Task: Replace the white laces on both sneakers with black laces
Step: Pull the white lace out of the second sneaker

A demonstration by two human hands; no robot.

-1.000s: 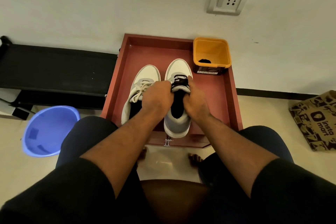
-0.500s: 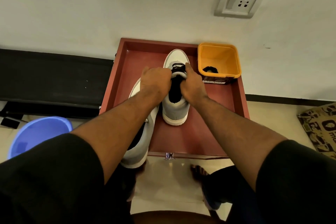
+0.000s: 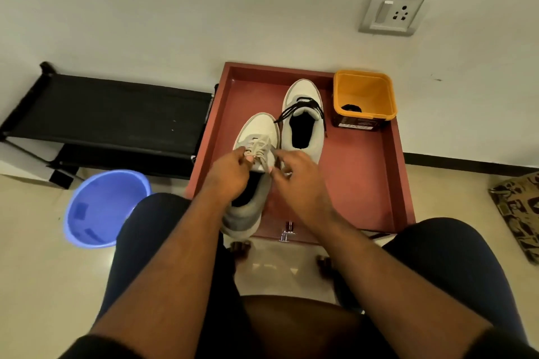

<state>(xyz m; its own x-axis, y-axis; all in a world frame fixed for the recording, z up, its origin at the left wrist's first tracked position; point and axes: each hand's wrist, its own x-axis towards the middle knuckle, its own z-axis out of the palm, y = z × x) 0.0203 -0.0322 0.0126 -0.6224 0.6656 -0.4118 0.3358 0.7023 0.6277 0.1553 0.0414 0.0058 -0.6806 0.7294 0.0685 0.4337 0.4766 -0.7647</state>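
On the red tray (image 3: 364,183), near left: sneaker (image 3: 256,137) with white laces (image 3: 258,148), pinched by left hand (image 3: 230,173) and right hand (image 3: 297,181). Far right: black-laced sneaker (image 3: 303,116), beside orange tub (image 3: 364,96).

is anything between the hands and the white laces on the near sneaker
Nothing visible. The left hand and right hand are already at the white laces of the near sneaker, fingers pinching them. The black-laced sneaker sits apart, further back.
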